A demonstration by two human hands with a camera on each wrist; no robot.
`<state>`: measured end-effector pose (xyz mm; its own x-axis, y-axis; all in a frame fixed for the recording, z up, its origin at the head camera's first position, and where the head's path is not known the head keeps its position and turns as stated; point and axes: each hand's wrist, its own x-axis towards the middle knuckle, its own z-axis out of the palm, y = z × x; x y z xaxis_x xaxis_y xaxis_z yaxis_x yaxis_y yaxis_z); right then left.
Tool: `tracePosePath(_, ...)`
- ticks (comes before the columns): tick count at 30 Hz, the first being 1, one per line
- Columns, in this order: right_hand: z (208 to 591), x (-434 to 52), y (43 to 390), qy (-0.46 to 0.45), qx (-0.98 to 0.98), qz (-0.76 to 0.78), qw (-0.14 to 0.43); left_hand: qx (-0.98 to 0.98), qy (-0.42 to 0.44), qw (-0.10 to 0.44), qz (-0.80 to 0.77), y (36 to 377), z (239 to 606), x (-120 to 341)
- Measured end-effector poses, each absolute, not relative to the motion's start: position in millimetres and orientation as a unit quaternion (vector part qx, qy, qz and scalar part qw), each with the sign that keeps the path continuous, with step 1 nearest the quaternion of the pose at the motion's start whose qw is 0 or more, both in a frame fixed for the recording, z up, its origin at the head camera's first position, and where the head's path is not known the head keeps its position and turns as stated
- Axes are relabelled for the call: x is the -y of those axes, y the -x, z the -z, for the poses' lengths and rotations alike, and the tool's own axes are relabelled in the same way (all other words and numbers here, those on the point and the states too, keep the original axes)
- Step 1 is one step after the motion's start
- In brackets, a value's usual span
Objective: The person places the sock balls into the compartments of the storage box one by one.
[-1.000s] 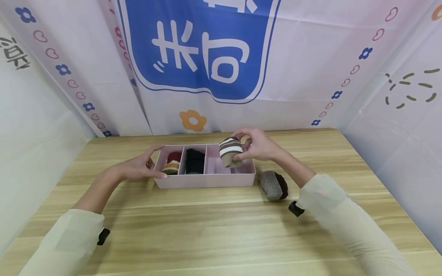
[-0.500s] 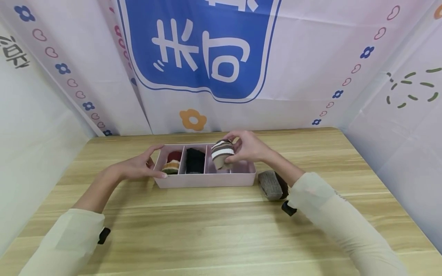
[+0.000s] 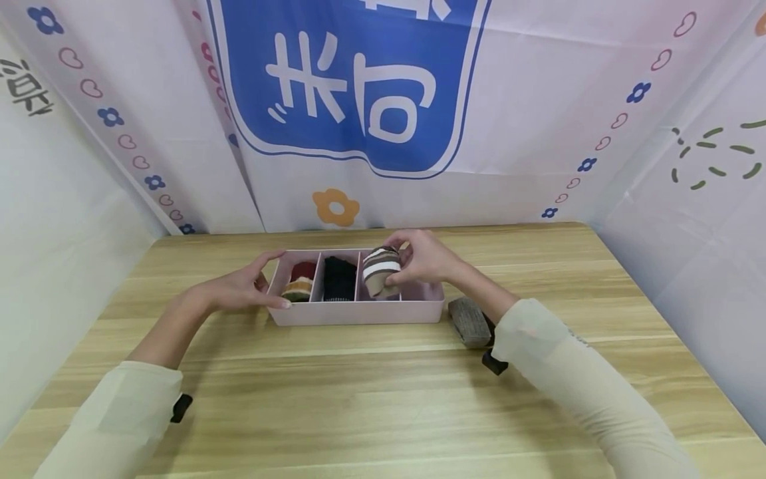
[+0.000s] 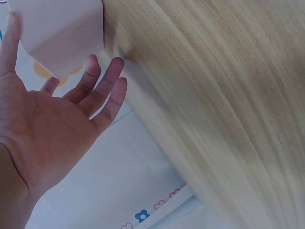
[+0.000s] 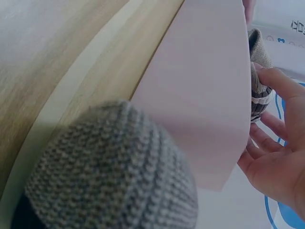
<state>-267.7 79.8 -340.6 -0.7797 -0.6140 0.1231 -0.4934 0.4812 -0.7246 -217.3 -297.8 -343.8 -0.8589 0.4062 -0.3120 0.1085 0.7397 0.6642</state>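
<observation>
My right hand pinches a rolled striped sock, brown, white and beige, in the third compartment from the left of a pink divided box. In the right wrist view, the sock shows just past the box wall, thumb on one side and fingers on the other. My left hand grips the box's left end, thumb at the front rim and index finger at the back corner. In the left wrist view, that hand's other fingers hang loosely beside the box end.
The first compartment holds a rolled red and tan sock bundle, the second a black one. Right of the box, a grey knitted roll lies on the wooden table, partly under the right forearm. A printed cloth hangs behind.
My right hand has moved left and slightly down with the striped sock, from over the right part of the box into the third compartment. The left hand has stayed at the box's end.
</observation>
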Motion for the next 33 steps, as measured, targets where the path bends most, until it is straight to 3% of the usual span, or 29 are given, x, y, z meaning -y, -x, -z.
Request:
tracePosePath(11, 346, -73, 267, 0.346, -0.879, 0.323, 0.054, -0.903, -0.146, 0.223, -0.337, 217, 344, 295)
tracePosePath(33, 360, -62, 265, 0.345, -0.897, 0.265, 0.076, -0.903, -0.147, 0.225, -0.334, 216, 344, 297)
